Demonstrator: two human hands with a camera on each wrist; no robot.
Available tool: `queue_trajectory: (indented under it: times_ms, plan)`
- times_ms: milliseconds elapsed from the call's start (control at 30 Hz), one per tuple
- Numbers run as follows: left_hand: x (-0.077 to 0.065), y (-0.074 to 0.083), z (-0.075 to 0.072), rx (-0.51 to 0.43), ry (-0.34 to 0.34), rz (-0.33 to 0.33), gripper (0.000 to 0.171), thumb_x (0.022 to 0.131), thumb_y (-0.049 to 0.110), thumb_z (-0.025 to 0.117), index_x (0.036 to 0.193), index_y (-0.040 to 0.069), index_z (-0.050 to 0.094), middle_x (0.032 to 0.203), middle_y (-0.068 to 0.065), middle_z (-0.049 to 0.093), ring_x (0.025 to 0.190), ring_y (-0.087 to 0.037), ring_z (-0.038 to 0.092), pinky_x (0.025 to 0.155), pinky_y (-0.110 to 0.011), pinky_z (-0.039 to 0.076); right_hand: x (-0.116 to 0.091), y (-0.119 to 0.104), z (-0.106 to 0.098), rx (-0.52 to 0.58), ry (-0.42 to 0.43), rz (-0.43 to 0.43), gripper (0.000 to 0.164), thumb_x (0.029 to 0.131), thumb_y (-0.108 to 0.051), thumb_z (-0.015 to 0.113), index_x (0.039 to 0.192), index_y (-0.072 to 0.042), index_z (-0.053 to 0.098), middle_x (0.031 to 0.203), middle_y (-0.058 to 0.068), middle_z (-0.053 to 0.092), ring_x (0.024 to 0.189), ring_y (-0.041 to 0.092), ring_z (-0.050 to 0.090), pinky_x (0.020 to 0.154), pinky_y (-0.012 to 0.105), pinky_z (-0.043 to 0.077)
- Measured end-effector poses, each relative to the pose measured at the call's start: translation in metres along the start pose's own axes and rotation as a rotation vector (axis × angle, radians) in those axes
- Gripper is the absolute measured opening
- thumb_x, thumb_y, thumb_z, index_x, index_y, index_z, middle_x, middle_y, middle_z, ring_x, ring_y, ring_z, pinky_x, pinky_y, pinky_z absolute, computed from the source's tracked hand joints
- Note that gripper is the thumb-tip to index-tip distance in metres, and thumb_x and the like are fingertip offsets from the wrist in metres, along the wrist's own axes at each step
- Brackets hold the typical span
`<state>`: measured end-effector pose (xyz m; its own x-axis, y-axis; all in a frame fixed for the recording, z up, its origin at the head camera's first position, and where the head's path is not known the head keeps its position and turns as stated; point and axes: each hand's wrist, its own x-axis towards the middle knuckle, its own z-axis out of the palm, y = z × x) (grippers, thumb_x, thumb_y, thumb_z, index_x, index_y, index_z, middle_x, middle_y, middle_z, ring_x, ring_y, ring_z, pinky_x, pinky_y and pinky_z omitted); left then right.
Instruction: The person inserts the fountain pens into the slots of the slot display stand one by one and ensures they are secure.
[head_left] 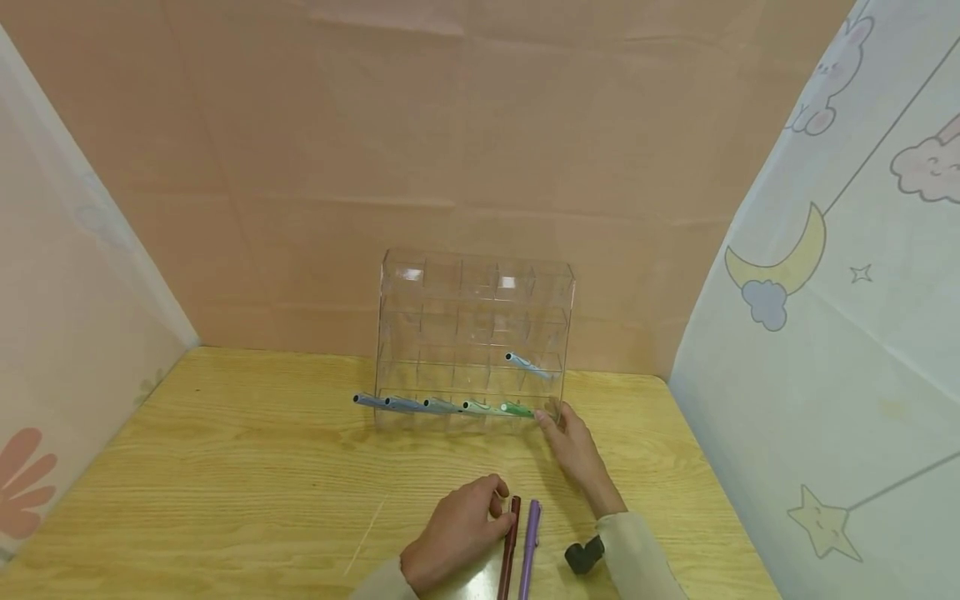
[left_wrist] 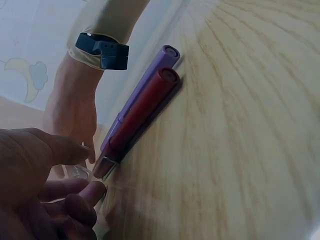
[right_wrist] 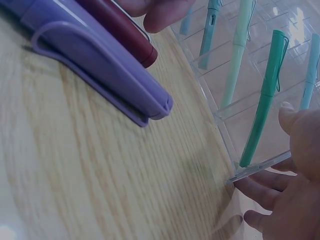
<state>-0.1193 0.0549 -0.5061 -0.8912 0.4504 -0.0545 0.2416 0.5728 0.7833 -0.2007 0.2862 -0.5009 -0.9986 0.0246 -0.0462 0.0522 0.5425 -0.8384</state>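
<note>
A see-through display rack [head_left: 474, 333] with rows of compartments stands at the back of the table. My right hand [head_left: 576, 446] grips its lower right corner, thumb in front and fingers round the side wall. Beside that thumb a green pen [right_wrist: 264, 100] leans in the bottom row. My left hand [head_left: 467, 527] is at a dark red pen [left_wrist: 142, 112] lying on the table, thumb and forefinger apart around its clip end. Parallel to it on the right lies a purple pen [head_left: 530, 542].
Several blue to pale green pens, among them a pale green pen [right_wrist: 236, 60], fill the rest of the bottom row. One light blue pen [head_left: 528, 365] sits a row higher on the right. A black wrist device [head_left: 583, 555] is on the right sleeve. Cloth walls [head_left: 465, 125] enclose the table.
</note>
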Motion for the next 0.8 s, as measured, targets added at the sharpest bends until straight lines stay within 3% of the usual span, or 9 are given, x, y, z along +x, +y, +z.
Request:
queue_trajectory:
  times_ms: [433,667,800]
  plan:
    - [0.0027,0.003,0.0068,0.039,-0.051,0.024,0.03,0.098,0.029,0.078,0.119,0.01,0.068,0.082,0.01,0.059,0.064,-0.003,0.051,0.056,-0.023,0.044,-0.0012,0.0011,0.002,-0.012,-0.001,-0.005,0.075,0.112,-0.051,0.049,0.167,-0.003,0.028,0.169,0.029,0.035,0.155,0.054,0.036,0.121,0.069,0.037]
    - [0.0014,-0.0012,0.0015,0.038,-0.083,0.048,0.024,0.098,0.018,0.074,0.118,0.005,0.066,0.08,0.009,0.06,0.062,-0.002,0.051,0.057,-0.021,0.046,-0.0019,-0.0011,0.0031,-0.014,0.009,-0.009,0.075,0.112,-0.051,0.049,0.166,-0.003,0.029,0.168,0.029,0.036,0.155,0.053,0.037,0.122,0.068,0.037]
    - [0.0005,-0.0009,-0.0026,0.086,-0.078,0.055,0.021,0.097,0.014,0.073,0.114,0.005,0.066,0.079,0.008,0.061,0.06,-0.003,0.05,0.056,-0.021,0.045,-0.0023,-0.0003,0.001,-0.006,0.014,-0.015,0.076,0.112,-0.052,0.049,0.166,-0.003,0.03,0.168,0.029,0.038,0.154,0.053,0.037,0.122,0.068,0.036]
